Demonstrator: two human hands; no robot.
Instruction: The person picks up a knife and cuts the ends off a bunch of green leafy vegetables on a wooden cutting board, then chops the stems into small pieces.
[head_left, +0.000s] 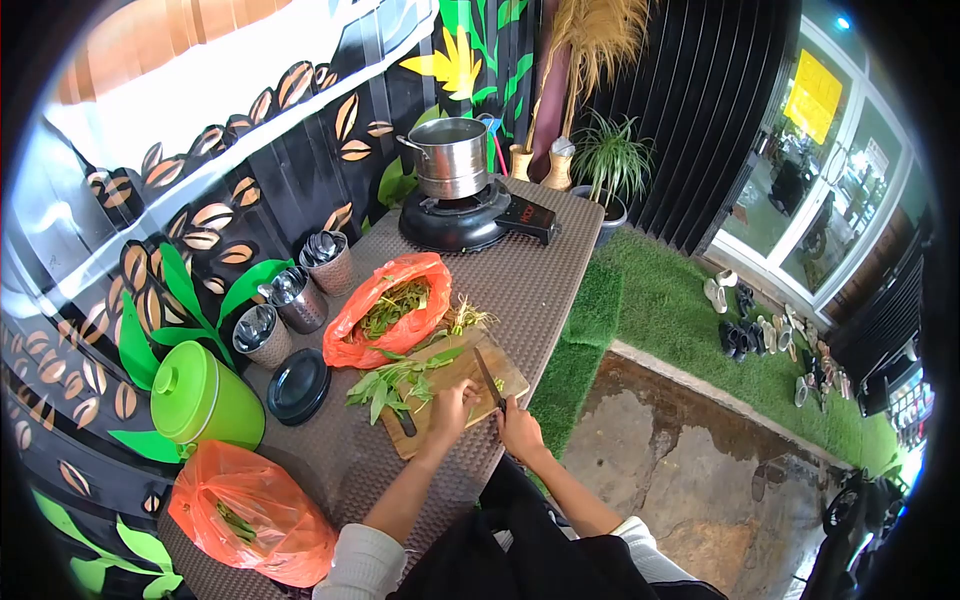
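My right hand (pixel 520 430) grips a knife (pixel 487 372), its blade pointing away over the wooden cutting board (pixel 478 415). On the board my left hand (pixel 452 410) is closed, fingers bent, on the stem ends of leafy greens (pixel 385 383) that spread out to its left. Small cut green bits (pixel 500 384) lie just right of the blade. Pale trimmed roots (pixel 470 316) sit beyond the board. An orange plastic bag (pixel 432 270) holding more greens stands open behind it.
A steel pot (pixel 450 165) sits on a black portable stove (pixel 450 228) at the table's far end. Along the wall stand several cutlery cups (pixel 328 265), a black round plate or lid (pixel 299 386) and a green lidded jug (pixel 210 400). Another orange bag (pixel 255 515) is at the near left.
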